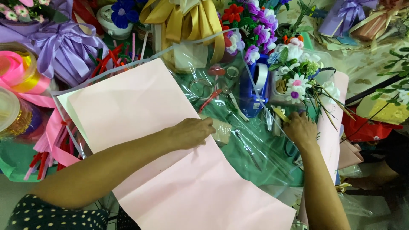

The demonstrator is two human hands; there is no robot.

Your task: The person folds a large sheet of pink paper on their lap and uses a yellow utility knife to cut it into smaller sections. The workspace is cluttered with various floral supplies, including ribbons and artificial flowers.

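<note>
A large pale pink paper sheet (140, 127) lies spread over a clear cellophane sheet (251, 145) on a green table. My left hand (191, 132) rests flat on the pink sheet's right edge, fingers together, pressing it down. My right hand (300, 127) is closed around the stems of a small bouquet (298, 72) of white and pink artificial flowers at the right. Whether it also holds the yellow-handled tool (280, 114) beside it I cannot tell.
A blue tape dispenser (253, 89) stands behind the cellophane, with pliers (232, 102) and a red tool beside it. Purple ribbon bows (64, 47), pink ribbon rolls (19, 70), a gold bow (187, 21), pipe cleaners and more flowers crowd the back. Rolled pink paper (332, 127) lies at the right.
</note>
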